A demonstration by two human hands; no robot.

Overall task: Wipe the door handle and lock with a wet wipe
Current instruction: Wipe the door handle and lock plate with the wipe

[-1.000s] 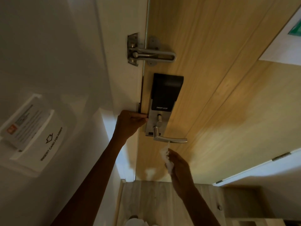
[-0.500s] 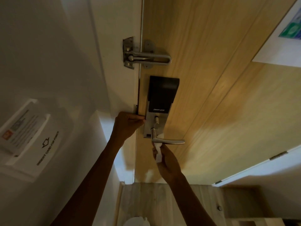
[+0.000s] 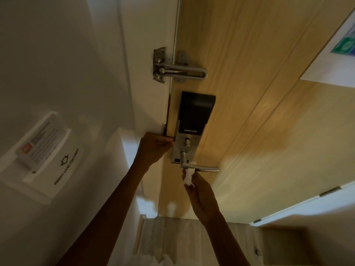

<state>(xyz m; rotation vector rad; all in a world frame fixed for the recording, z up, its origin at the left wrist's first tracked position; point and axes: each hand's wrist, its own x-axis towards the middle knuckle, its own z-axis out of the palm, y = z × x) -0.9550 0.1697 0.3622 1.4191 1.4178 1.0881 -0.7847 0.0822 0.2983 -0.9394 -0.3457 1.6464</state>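
While the white wet wipe (image 3: 188, 176) sits bunched just below centre frame, pressed up against the underside of the silver door handle (image 3: 199, 167), the right hand (image 3: 201, 196) pinches it with closed fingers. Above the handle rises the lock (image 3: 192, 129), black over a steel plate. To its left, the left hand (image 3: 153, 147) curls around the wooden door (image 3: 249, 93) edge. Higher up hangs a swing-bar guard (image 3: 178, 71).

We see the right hand (image 3: 203, 196) pinching a bunched wet wipe (image 3: 188, 176) against the underside of the door handle (image 3: 199, 167). Left hand (image 3: 153, 146) grips the door edge at 9 o'clock of the lock (image 3: 192, 127); swing latch (image 3: 178, 69) at 12.
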